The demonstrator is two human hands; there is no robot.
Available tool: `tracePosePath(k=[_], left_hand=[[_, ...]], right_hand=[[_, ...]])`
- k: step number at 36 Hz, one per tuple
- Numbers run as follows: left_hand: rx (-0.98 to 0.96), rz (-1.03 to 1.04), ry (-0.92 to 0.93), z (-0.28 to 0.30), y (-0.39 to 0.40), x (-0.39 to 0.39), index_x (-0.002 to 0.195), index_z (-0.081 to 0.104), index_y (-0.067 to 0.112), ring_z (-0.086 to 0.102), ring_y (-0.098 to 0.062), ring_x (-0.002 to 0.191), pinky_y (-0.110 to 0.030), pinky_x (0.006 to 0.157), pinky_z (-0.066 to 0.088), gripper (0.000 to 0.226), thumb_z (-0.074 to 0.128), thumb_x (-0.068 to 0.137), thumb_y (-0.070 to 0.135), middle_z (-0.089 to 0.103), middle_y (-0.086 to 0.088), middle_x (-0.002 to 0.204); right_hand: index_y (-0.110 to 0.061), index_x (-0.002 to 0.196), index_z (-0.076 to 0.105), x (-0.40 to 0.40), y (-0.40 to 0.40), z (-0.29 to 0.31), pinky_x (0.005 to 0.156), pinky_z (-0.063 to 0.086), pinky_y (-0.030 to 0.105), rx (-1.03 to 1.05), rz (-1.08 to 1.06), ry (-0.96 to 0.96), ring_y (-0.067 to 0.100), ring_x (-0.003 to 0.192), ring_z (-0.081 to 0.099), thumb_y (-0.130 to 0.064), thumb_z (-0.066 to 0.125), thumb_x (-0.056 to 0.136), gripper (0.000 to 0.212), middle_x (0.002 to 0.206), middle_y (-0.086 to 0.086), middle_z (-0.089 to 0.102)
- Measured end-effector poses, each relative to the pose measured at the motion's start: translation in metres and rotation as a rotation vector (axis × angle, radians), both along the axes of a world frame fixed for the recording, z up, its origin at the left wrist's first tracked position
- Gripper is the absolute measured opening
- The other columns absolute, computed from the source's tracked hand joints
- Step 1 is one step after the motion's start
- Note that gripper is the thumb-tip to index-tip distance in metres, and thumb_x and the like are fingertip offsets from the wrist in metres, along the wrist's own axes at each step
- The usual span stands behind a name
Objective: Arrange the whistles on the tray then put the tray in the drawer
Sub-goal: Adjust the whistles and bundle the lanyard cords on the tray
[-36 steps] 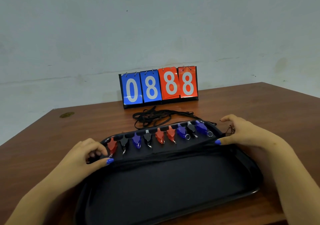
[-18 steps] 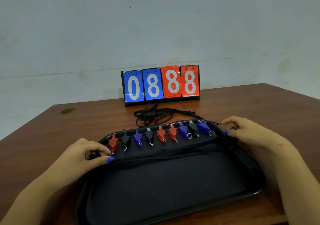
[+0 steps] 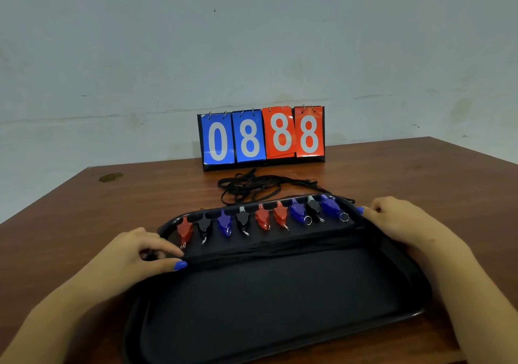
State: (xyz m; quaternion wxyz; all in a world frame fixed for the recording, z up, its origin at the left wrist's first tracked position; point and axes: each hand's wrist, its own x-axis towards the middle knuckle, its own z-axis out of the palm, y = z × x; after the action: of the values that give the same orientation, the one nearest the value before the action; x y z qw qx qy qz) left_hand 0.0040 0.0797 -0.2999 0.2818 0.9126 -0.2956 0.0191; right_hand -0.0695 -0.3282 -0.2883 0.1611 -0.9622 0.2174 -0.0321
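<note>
A black tray [image 3: 266, 304] lies on the wooden table in front of me. Several red, black and blue whistles [image 3: 262, 217] stand in one row along its far edge, key rings toward me. A band of black lanyard cords [image 3: 280, 247] stretches across the tray just below the row. My left hand [image 3: 134, 254] pinches the band's left end between thumb and curled fingers. My right hand [image 3: 400, 220] sits at the tray's far right corner, fingers curled over the rim where the band ends.
A flip scoreboard [image 3: 263, 137] reading 0888 stands at the back of the table [image 3: 84, 217] against the wall. A loose tangle of black cords [image 3: 252, 187] lies between it and the tray. The table's left and right edges are in view.
My right hand has slid right, from the cord band inside the tray out to the far right corner. The band now lies straighter. My left hand has kept its hold.
</note>
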Motion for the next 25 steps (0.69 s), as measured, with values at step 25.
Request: tracePosePath(k=[25], left_hand=[[0.018, 0.416, -0.272, 0.009, -0.013, 0.034, 0.112, 0.062, 0.033, 0.056, -0.026, 0.105, -0.047, 0.09, 0.046, 0.031, 0.053, 0.085, 0.046, 0.061, 0.004, 0.115]], right_hand=[[-0.029, 0.105, 0.054, 0.007, 0.019, 0.003, 0.088, 0.036, 0.032, -0.231, 0.195, -0.307, 0.011, 0.094, 0.036, -0.034, 0.048, 0.091, 0.016, 0.105, -0.006, 0.048]])
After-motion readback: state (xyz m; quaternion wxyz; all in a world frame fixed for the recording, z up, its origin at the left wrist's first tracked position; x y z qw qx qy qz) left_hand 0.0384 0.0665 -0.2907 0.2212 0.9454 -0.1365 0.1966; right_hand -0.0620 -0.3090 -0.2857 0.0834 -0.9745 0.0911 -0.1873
